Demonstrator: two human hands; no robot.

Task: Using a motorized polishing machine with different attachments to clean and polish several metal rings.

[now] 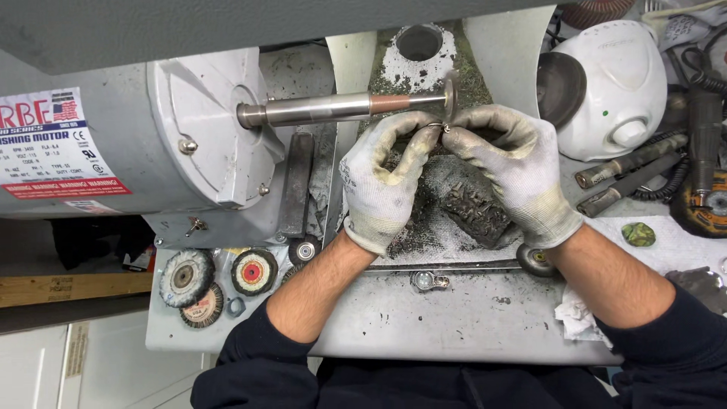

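Holding a small metal ring (438,126) pinched between both gloved hands, just below the small polishing wheel (450,95) at the end of the motor spindle (341,108). Left hand (382,178) closed, thumb and forefinger tips clamped on the ring's left side, remaining fingers curled. Right hand (515,170) likewise closed, fingertips gripping the ring's right side. Gloves soiled grey-black. Grey polishing motor (129,136) at left, spindle running rightward into the dust hood (424,53). Dark compound block (473,208) lying in the tray beneath the hands, amid black residue. Several spare brush wheels (219,276) resting on the motor base, lower left. White rounded machine (609,87) at upper right, handpieces (628,170) beside it.
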